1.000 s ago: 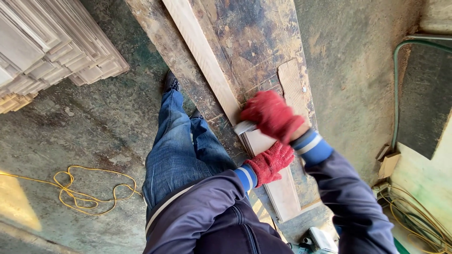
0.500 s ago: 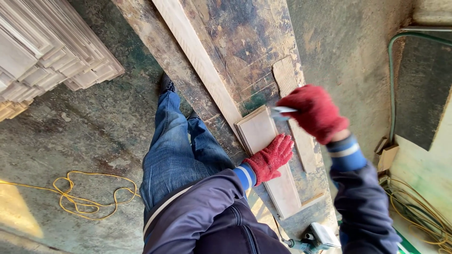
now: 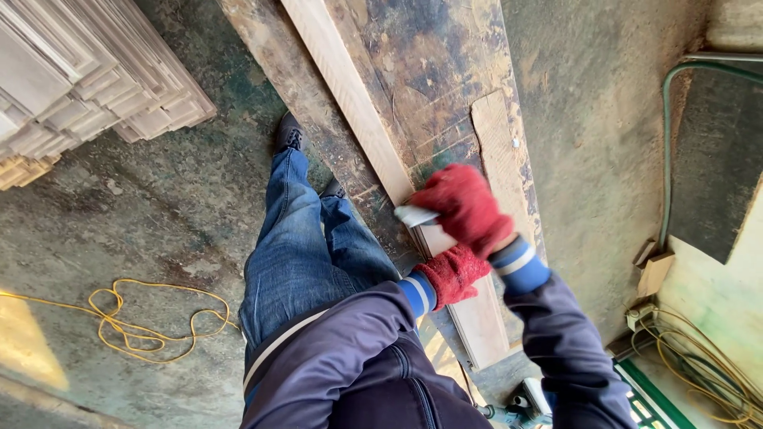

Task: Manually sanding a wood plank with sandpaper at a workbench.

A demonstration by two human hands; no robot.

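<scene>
No box, bin or tray of any kind in view here, so straight to the bench: a long, stained and scarred workbench [image 3: 445, 71] runs up the frame, with a pale timber rail [image 3: 342, 87] lying along its left side. Near its close end lies a short light wooden board [image 3: 481, 318], flat on the bench top. The left hand [image 3: 453, 274], in a red knit glove, is pressed down on that board, fingers mostly hidden beneath the other hand, so how far they spread cannot be told. The right hand [image 3: 465, 206], also red-gloved, sits just above it, fingers curled tight round a small tool with a flat pale metal blade [image 3: 416, 215] that juts out to the left, its tip right at the board's far end. The two gloves overlap, the right one on top. Beyond them a rough wood strip [image 3: 497, 151] lies on the bench's right edge. Down on the concrete floor, a yellow cord [image 3: 135, 326] loops at left, stacked pale mouldings [image 3: 87, 79] fill the top corner, and a green hose [image 3: 668, 143] curves at right
</scene>
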